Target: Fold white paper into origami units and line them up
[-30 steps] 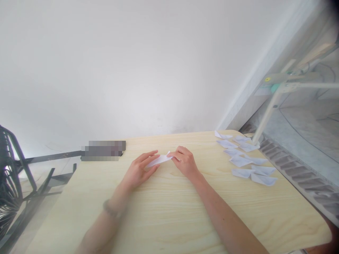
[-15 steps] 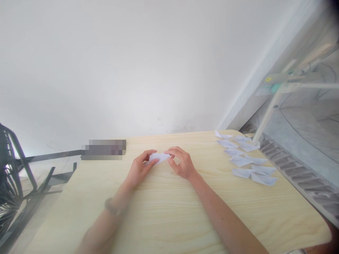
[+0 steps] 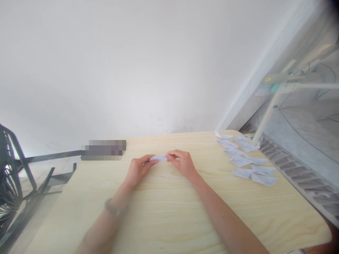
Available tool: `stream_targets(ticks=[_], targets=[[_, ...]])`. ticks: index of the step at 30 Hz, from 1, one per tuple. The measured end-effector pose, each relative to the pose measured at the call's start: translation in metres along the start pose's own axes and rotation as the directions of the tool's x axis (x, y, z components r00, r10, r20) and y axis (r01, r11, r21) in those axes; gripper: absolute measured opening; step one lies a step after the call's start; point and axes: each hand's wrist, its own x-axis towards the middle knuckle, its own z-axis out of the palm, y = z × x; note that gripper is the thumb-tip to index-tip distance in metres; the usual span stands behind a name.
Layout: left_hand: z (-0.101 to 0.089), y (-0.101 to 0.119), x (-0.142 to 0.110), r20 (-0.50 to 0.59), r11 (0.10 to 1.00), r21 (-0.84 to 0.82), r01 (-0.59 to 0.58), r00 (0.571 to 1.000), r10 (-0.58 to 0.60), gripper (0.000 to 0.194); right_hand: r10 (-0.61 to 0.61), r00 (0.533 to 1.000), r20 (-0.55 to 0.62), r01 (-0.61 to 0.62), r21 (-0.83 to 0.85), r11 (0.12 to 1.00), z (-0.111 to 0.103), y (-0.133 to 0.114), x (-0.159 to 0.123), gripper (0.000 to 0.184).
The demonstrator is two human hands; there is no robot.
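A small folded piece of white paper (image 3: 159, 158) is held between my two hands, over the far middle of the wooden table (image 3: 164, 211). My left hand (image 3: 139, 169) pinches its left end, thumb in front and fingers behind. At the right end, the thumb and fingertips of my right hand (image 3: 182, 163) are closed on the paper's edge. Fingers cover both ends, so the full shape of the fold is hidden.
Several folded white paper boats (image 3: 247, 161) sit in a cluster at the table's right side. A blurred-out dark object (image 3: 103, 150) lies at the far left corner. A black chair (image 3: 16, 169) stands left, a white metal frame (image 3: 270, 113) right, and a white wall (image 3: 159, 70) behind.
My right thumb and fingers have come together from a wider spread, pinching the paper's right end. The paper looks narrower and flatter now. My left hand has barely shifted.
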Motion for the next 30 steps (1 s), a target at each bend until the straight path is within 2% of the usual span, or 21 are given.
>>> stream_targets(ticks=[4,8,11,16,20,22,25,30], targets=[[-0.0009,0.0022,0.0003,-0.022,0.992,0.056,-0.109,0.994,0.111,0.023,0.021,0.999,-0.029,-0.021,0.015,1.000,0.0009,-0.0005,-0.0003,0.017],[-0.0019,-0.0014,0.0032,-0.099,0.955,0.132,-0.266,0.955,0.280,0.018,0.037,0.999,0.012,-0.037,0.011,0.999,0.0002,-0.0037,-0.0020,0.019],[-0.0025,-0.0054,0.0052,-0.141,0.922,0.237,-0.304,0.929,0.343,0.015,0.069,0.994,0.082,-0.071,0.023,0.997,-0.0012,-0.0053,-0.0030,0.023],[-0.0022,-0.0062,0.0052,-0.110,0.870,0.341,-0.356,0.904,0.413,0.013,0.158,0.975,0.154,-0.171,0.078,0.982,-0.0019,-0.0034,-0.0023,0.025],[-0.0009,-0.0051,0.0043,-0.130,0.829,0.416,-0.373,0.878,0.460,0.012,0.210,0.971,0.113,-0.225,0.141,0.964,-0.0013,-0.0029,-0.0014,0.025],[-0.0004,-0.0051,0.0039,-0.158,0.831,0.443,-0.335,0.884,0.441,0.012,0.182,0.982,0.043,-0.186,0.142,0.972,-0.0011,-0.0038,-0.0013,0.025],[-0.0002,-0.0041,0.0033,-0.176,0.850,0.446,-0.280,0.903,0.391,0.015,0.063,0.998,-0.031,-0.062,0.056,0.997,-0.0008,-0.0050,-0.0017,0.024],[-0.0002,-0.0003,0.0018,-0.145,0.908,0.344,-0.239,0.942,0.303,0.015,-0.108,0.992,-0.073,0.101,-0.096,0.990,0.0006,-0.0033,-0.0021,0.017]])
